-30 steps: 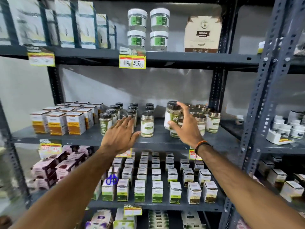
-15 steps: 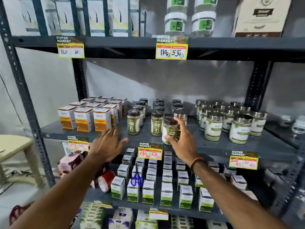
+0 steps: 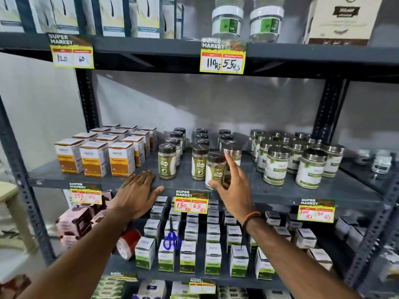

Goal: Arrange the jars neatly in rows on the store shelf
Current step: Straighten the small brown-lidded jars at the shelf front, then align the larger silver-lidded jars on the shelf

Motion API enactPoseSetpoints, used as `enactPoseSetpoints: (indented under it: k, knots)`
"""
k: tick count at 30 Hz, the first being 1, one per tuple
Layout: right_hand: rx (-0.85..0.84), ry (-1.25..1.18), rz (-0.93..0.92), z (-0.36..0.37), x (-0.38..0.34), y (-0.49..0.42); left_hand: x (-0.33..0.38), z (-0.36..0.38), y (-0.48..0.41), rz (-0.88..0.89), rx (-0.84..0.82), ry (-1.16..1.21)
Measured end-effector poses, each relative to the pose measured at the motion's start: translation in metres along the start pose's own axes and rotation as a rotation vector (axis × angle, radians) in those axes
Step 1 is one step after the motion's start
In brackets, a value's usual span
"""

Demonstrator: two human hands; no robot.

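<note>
On the grey middle shelf (image 3: 280, 192) stand rows of small black-lidded jars of green powder (image 3: 167, 161). My right hand (image 3: 232, 186) grips one such jar (image 3: 214, 169) at the shelf's front edge, slightly tilted, thumb under its base. It sits in front of the third row, next to another front jar (image 3: 199, 162). My left hand (image 3: 140, 190) lies flat on the shelf's front edge, fingers spread, holding nothing, just left of the first jar row. Larger steel-lidded jars (image 3: 276, 166) are grouped to the right.
Orange turmeric boxes (image 3: 95, 158) fill the shelf's left end. Price tags (image 3: 191, 201) hang from the shelf edges. Below are rows of small green-white boxes (image 3: 212, 258), blue scissors (image 3: 172, 241) and a red tape roll (image 3: 127, 243). Gel jars (image 3: 226, 23) stand on the shelf above.
The view has shifted left and closer. My right hand carried the jar from the steel-lidded group to the front of the small jar rows. My left hand dropped onto the shelf edge.
</note>
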State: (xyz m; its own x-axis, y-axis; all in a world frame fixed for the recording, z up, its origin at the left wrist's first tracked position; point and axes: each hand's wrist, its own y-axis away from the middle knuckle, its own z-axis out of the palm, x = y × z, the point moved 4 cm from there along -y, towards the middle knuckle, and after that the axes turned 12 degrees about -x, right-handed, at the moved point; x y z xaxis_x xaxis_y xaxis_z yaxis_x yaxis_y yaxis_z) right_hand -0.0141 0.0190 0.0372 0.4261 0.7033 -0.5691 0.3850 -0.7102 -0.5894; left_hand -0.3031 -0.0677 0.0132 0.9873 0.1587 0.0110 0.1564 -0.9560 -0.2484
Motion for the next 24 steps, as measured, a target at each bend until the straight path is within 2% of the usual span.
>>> enactPoseSetpoints:
  k: [9, 18, 24]
  knots:
    - [0.198, -0.015, -0.043, -0.041, 0.021, -0.01, 0.0, 0.003, -0.001, -0.012, -0.008, -0.003]
    - [-0.11, 0.063, 0.07, -0.032, 0.043, -0.047, -0.001, 0.005, -0.003, -0.006, 0.001, -0.002]
    - [-0.094, 0.0, 0.069, -0.032, 0.046, -0.044, -0.001, 0.005, -0.002, -0.016, 0.001, 0.002]
